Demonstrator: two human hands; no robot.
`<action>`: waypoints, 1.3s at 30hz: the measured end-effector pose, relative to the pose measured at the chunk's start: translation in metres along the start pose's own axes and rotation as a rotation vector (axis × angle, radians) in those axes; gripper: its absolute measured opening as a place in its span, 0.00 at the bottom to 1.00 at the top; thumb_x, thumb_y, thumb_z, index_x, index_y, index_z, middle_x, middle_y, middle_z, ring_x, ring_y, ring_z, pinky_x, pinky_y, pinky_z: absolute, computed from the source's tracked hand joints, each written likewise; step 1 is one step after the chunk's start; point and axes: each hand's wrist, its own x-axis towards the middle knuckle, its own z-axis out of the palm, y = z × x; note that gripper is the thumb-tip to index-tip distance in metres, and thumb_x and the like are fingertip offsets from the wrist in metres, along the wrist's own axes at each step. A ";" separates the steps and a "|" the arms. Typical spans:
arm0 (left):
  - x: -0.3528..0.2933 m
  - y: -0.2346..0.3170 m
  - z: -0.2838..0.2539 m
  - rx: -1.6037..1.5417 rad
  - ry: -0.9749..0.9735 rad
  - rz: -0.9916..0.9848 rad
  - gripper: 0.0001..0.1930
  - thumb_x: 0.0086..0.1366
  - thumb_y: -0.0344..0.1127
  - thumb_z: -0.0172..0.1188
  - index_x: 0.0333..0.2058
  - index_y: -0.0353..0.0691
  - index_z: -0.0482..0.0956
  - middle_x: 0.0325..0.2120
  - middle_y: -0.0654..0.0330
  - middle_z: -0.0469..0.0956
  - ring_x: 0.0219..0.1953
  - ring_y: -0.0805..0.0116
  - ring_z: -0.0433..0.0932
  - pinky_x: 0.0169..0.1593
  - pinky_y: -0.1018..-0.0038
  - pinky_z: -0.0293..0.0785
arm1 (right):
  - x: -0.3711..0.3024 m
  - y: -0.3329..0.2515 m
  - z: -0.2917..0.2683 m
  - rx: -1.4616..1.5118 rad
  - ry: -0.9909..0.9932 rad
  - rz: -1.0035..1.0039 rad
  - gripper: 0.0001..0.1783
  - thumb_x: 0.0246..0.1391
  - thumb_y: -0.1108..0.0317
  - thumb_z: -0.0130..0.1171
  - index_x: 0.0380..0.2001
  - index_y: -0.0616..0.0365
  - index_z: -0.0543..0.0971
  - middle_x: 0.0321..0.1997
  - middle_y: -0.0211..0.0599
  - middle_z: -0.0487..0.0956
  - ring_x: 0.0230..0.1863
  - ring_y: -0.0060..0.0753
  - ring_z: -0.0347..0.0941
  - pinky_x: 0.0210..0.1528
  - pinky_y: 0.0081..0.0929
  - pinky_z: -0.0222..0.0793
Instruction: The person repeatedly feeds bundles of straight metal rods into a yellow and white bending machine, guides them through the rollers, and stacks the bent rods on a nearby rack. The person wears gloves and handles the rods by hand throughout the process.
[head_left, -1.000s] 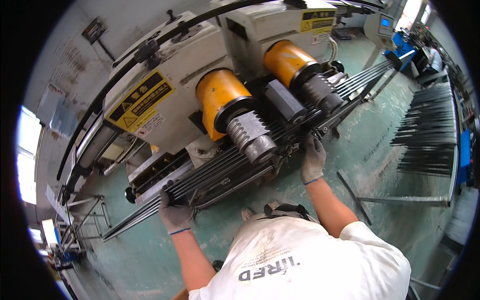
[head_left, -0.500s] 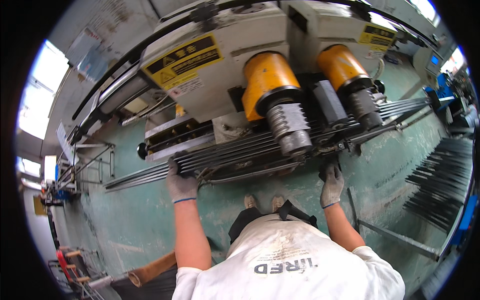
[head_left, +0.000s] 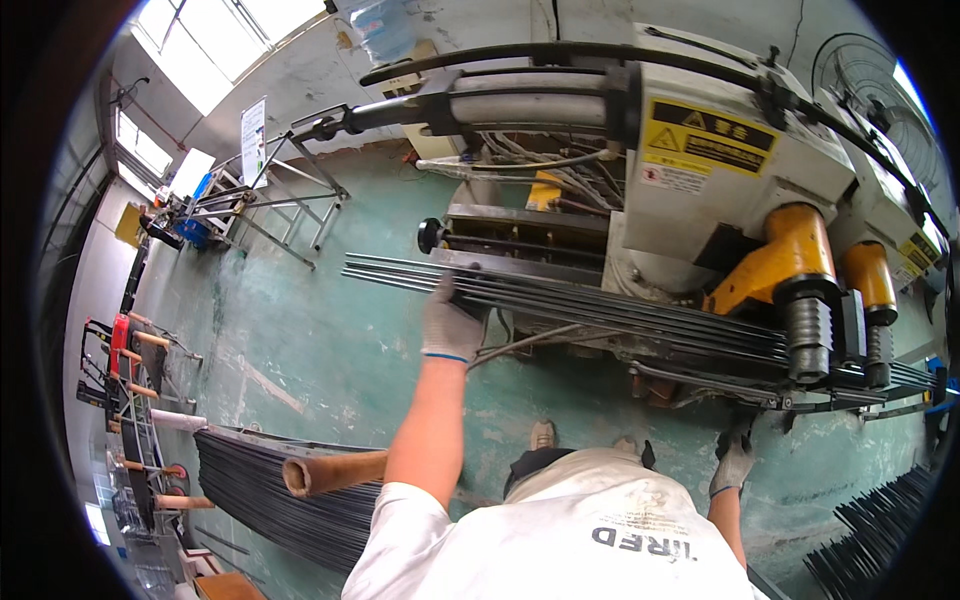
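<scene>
A bundle of long, thin dark metal rods (head_left: 620, 318) runs across the front of a pale machine, under its orange cylinders (head_left: 800, 245) with ribbed metal ends. My left hand (head_left: 450, 322), in a light glove with a dark finger side, is closed around the rods near their left end. My right hand (head_left: 735, 462), gloved the same way, is low in front of the machine, just below the rods near the cylinders. Its dark fingertips blend into the shadow there, and whether they hold anything is hidden.
The machine body (head_left: 720, 140) with warning labels fills the upper right. Behind my left arm lie a brown cardboard tube (head_left: 335, 472) and a large stack of dark rods (head_left: 280, 505). More dark rods (head_left: 870, 530) lie at lower right. A metal frame (head_left: 290, 205) stands at far left.
The view has swung left, so the machine and rods sit further right in it. My left hand stays on the rods; my right hand remains low by the machine.
</scene>
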 end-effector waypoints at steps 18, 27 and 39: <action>0.110 0.223 -0.140 0.340 0.024 0.288 0.22 0.79 0.38 0.62 0.69 0.53 0.74 0.50 0.52 0.87 0.51 0.53 0.87 0.55 0.50 0.86 | -0.085 0.074 0.047 -0.168 0.027 0.132 0.16 0.69 0.58 0.65 0.47 0.60 0.87 0.36 0.32 0.86 0.32 0.23 0.76 0.34 0.27 0.70; 0.074 0.219 -0.120 0.614 -0.011 0.110 0.30 0.83 0.56 0.56 0.78 0.60 0.67 0.64 0.56 0.81 0.62 0.51 0.83 0.61 0.47 0.82 | -0.087 0.057 0.035 -0.373 0.076 0.099 0.18 0.68 0.56 0.64 0.45 0.62 0.88 0.37 0.35 0.88 0.35 0.27 0.79 0.39 0.30 0.73; 0.027 0.131 -0.106 0.093 0.329 0.330 0.40 0.84 0.66 0.44 0.80 0.42 0.61 0.79 0.49 0.66 0.77 0.44 0.67 0.82 0.45 0.58 | 0.071 0.074 0.037 -0.968 -0.420 -0.272 0.11 0.64 0.64 0.57 0.33 0.53 0.86 0.38 0.52 0.87 0.45 0.62 0.84 0.50 0.54 0.77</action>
